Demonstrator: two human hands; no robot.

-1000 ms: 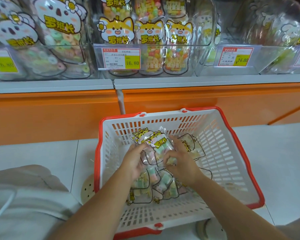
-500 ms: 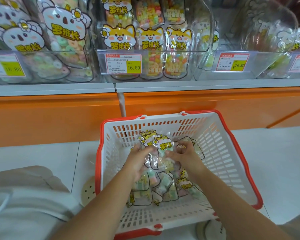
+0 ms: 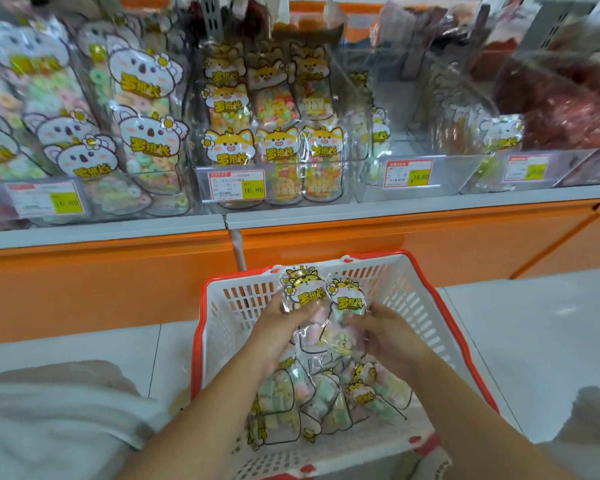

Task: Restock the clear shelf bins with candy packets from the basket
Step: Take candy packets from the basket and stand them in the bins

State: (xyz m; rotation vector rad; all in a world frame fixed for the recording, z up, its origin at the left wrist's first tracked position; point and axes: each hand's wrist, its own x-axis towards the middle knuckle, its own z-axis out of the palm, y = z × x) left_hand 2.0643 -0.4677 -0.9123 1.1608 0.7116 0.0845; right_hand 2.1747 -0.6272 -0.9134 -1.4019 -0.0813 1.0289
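A white basket with a red rim (image 3: 426,306) sits on the floor in front of the shelf. Several clear candy packets (image 3: 326,403) with yellow cat labels lie in its bottom. My left hand (image 3: 278,327) and my right hand (image 3: 388,334) together grip two candy packets (image 3: 326,306), held upright above the basket. The clear shelf bin (image 3: 413,181) right of centre looks nearly bare, with one packet at its left wall. The centre bin (image 3: 274,150) holds several cat-label packets.
The left bin (image 3: 84,133) is packed with koala-label ring candy. Further bins at the right hold dark red goods (image 3: 561,109). Price tags (image 3: 236,188) hang on the bin fronts. An orange shelf base (image 3: 118,289) runs below, above a white tiled floor (image 3: 534,341).
Both hands have lifted the two packets up out of the basket's pile. The camera has tilted upward, showing more of the shelf bins.
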